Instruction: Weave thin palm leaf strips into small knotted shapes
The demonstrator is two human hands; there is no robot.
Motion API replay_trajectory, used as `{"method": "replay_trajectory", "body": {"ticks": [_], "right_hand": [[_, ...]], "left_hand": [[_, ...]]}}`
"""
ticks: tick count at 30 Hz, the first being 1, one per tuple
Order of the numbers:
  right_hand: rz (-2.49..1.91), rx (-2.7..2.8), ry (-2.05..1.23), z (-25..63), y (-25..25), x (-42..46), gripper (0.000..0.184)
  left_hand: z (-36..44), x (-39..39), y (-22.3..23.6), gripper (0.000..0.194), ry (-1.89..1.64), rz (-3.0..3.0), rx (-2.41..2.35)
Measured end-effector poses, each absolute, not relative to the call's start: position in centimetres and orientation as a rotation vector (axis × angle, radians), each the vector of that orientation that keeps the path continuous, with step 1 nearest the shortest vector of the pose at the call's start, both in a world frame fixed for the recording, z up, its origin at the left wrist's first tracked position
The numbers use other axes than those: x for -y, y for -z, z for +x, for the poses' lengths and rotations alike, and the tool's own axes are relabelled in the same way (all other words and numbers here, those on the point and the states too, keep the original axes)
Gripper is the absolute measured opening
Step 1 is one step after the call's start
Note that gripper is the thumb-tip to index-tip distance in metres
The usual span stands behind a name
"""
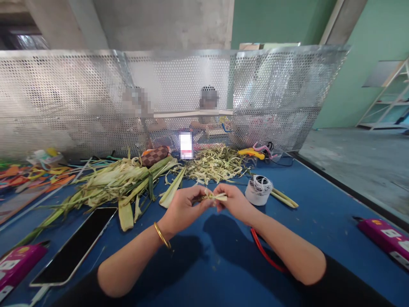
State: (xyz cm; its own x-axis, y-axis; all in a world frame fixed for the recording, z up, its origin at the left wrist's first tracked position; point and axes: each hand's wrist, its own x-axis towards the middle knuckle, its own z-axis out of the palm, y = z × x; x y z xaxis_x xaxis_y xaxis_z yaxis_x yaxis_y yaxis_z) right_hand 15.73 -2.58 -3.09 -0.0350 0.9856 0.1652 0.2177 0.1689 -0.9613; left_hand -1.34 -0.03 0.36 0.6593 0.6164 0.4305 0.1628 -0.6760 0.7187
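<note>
The left hand and right hand pinch a leaf strip, seemingly part-worked. Leaves at left look unworked.

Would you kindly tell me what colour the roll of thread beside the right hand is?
The roll of thread is white, as the head view shows.

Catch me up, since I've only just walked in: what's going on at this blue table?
A person is holding a small piece of pale plant strips up over the blue table, with the fingers of the left hand and right hand meeting at it. Beyond the hands lies a pile of shredded strips, with longer leaves heaped to the left. A roll of white cord stands beside the right hand.
</note>
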Motion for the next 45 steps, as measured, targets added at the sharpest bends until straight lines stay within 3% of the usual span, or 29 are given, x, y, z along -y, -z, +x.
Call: {"method": "replay_trajectory", "body": {"ticks": [5, 14, 21, 28, 41, 45], "right_hand": [[-1.236, 1.519, -1.019, 13.7, 3.2, 3.9, 0.013], [-1.237, 1.578, -0.606, 16.0, 0.1, 4.4, 0.013], [-1.123, 1.355, -1.078, 14.9, 2.7, 3.3, 0.014], [-1.044, 1.191, -1.237, 12.6, 3.2, 4.4, 0.020], [-1.325, 1.726, -0.562, 15.6, -0.2, 5.0, 0.016], [-1.372, 1.745, -0.676, 15.3, 0.2, 5.6, 0.014]], "left_hand": [[-1.8, -1.5, 0.2, 0.013, -1.126, 2.484, -0.947], [-1.9, -1.3, -0.2, 0.015, -0.615, 2.502, -0.496], [-1.8, -0.5, -0.9, 0.020, -0.864, 2.233, -0.541], [-2.0, -1.6, 0.1, 0.012, -1.201, 2.494, -0.907], [-1.6, -0.5, 1.8, 0.016, -0.928, 3.126, -0.693], [-1.6, 2.1, 2.6, 0.016, -0.753, 3.410, -0.641]]}}
